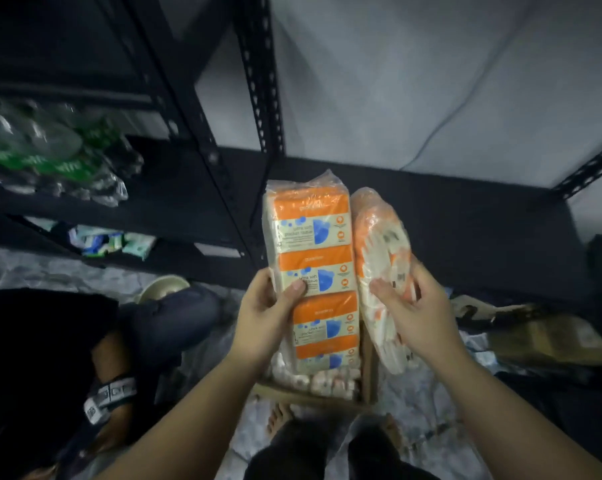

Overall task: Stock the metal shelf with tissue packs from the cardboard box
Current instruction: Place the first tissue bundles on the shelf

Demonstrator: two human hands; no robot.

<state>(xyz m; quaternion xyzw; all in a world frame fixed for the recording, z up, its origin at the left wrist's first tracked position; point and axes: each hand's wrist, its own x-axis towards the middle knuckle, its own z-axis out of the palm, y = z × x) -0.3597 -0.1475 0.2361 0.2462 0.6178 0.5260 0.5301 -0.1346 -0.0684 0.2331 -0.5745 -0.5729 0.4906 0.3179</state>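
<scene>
My left hand [270, 304] grips a long orange-and-white tissue pack [311, 244] by its left edge, thumb on the printed front. My right hand [410, 308] holds a second tissue pack [379, 237], turned edge-on and blurred, fingers curled round its right side. Both packs are lifted side by side above the cardboard box [367, 382], whose rim shows below them with more wrapped packs [313, 377] inside. The black metal shelf [431, 220] lies just beyond the packs, its board bare at this spot.
A shelf upright [261, 81] rises behind the packs. The left shelf bay holds wrapped green bottles [50, 150], with small packets [112, 240] below. Another person [85, 358] squats at my left. Flattened cardboard [535, 334] lies at the right; my feet [279, 419] stand on plastic sheeting.
</scene>
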